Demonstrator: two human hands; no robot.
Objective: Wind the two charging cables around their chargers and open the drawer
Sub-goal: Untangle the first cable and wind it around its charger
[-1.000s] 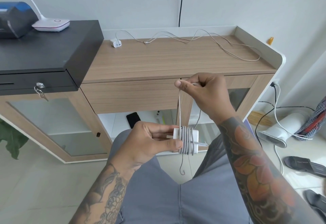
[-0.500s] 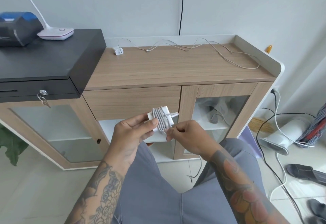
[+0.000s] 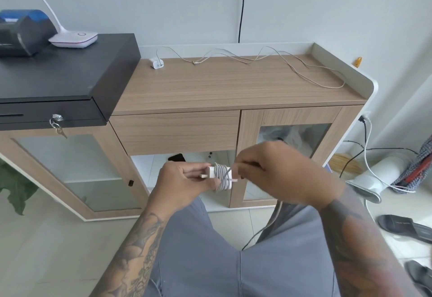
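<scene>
A wooden cabinet (image 3: pixel 233 86) stands against the wall, its drawer (image 3: pixel 175 133) shut beneath the top. At the top's back left corner sits a second charger (image 3: pixel 157 64), its loose cable (image 3: pixel 268 57) snaking along the back edge toward the right side. A black cash box (image 3: pixel 58 79) with a key in its lock rests on the cabinet's left end, a white lamp base (image 3: pixel 74 38) on it. A fan (image 3: pixel 383 175) and sandals (image 3: pixel 404 227) lie on the floor to the right.

In front of the drawer, above the lap, the left hand (image 3: pixel 184 184) grips the charger (image 3: pixel 214 172) — prongs pointing left, long axis roughly level, coils wrapped across its body. The right hand (image 3: pixel 280 175) is closed, pinching the cable end (image 3: pixel 233 179) at the charger's right side; a slack length hangs down between the knees.
</scene>
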